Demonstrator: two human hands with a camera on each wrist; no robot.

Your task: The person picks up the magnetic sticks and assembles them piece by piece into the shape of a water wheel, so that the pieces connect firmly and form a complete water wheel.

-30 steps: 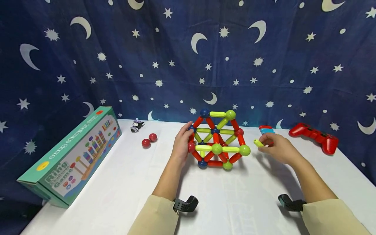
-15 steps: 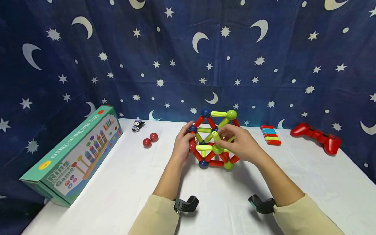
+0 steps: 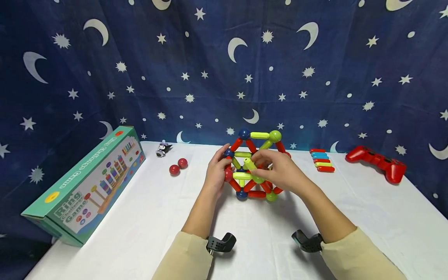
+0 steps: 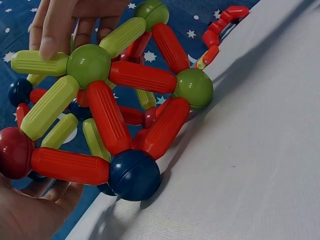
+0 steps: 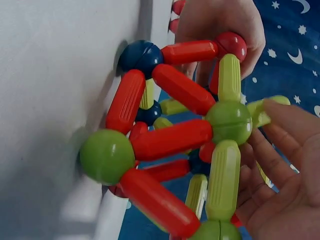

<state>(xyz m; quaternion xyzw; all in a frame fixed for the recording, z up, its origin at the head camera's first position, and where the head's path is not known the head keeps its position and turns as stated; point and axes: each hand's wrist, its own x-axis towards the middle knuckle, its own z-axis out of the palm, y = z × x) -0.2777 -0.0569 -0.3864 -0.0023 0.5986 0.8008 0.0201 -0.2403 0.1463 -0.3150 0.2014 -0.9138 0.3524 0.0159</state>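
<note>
A structure of magnetic rods and balls in red, yellow-green and dark blue stands on the white table. My left hand grips its left side, by a red ball. With thumb and fingers, my right hand pinches a yellow-green magnetic rod at the structure's front. One end of that rod meets the front green ball, as both wrist views show; its other end points up and left. In the head view the right hand hides part of the structure's middle.
Several loose rods lie in a column at the back right, near a red game controller. Two red balls and a small black-and-white figurine lie left of the structure. A green game box stands at the table's left edge.
My right hand has moved left from beside the loose rods to the structure's front, carrying the yellow-green rod. Lately the rod tilted further left. The left hand has stayed in place.
</note>
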